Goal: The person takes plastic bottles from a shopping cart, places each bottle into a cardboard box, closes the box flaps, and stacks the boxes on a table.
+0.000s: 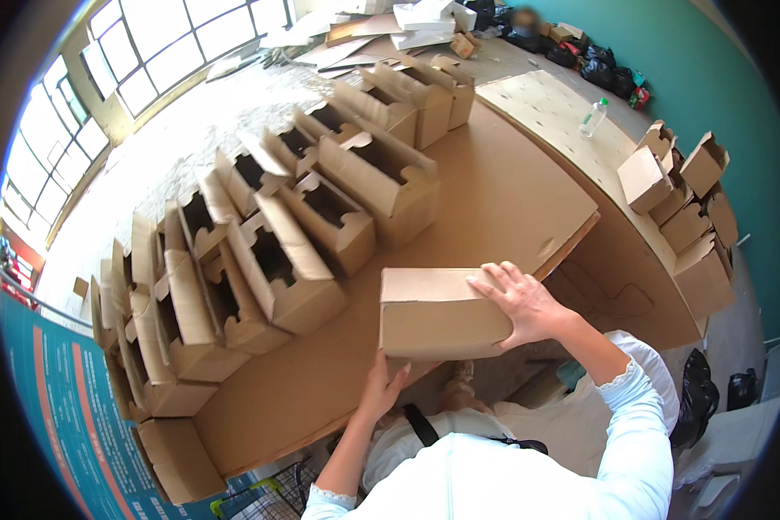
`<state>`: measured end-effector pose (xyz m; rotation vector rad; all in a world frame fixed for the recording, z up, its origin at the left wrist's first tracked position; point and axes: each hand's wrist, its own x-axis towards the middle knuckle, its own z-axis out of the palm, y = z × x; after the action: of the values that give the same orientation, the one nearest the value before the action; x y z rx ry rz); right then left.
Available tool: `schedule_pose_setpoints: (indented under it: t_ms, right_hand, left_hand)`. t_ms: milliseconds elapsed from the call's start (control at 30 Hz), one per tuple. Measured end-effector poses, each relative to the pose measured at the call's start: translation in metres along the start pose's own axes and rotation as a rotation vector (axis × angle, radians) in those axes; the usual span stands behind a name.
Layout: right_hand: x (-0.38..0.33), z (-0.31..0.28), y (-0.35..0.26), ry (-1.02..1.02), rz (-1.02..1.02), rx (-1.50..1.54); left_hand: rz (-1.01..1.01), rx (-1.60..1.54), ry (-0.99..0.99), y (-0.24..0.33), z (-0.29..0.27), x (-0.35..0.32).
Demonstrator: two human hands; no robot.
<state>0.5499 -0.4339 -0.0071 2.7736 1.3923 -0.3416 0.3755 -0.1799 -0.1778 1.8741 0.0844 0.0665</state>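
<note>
A brown cardboard box point(442, 328) is held between my hands above the near edge of the cardboard-topped table point(485, 191). My right hand point(529, 305) clasps its right end, with the fingers spread over the top and the thumb on the side. At the lower left corner, my left hand point(380, 388) supports the box from below, its thumb apart and its fingertips partly hidden. The box's top and front faces look closed. Beyond it stand rows of open-topped cardboard boxes point(290, 269) with raised flaps, packed close together.
To the right, a pale board point(542, 100) carries a clear bottle point(594, 117) with a green cap. More cardboard boxes point(689, 225) are piled beside the teal wall. Black bags point(598, 69) and stacked flat sheets point(381, 35) lie at the back. A wire basket point(273, 494) is near my left arm.
</note>
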Motion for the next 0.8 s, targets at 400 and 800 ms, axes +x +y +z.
schedule_pose_setpoints:
  t_ms: [400, 800]
  right_hand:
    - [0.011, 0.021, 0.215, 0.259, 0.365, 0.006]
    - [0.196, -0.008, 0.17, 0.233, 0.639, 0.032]
  left_hand:
    - [0.056, -0.008, 0.148, 0.001, 0.158, 0.286]
    - [-0.155, 0.204, 0.156, 0.036, 0.125, 0.166]
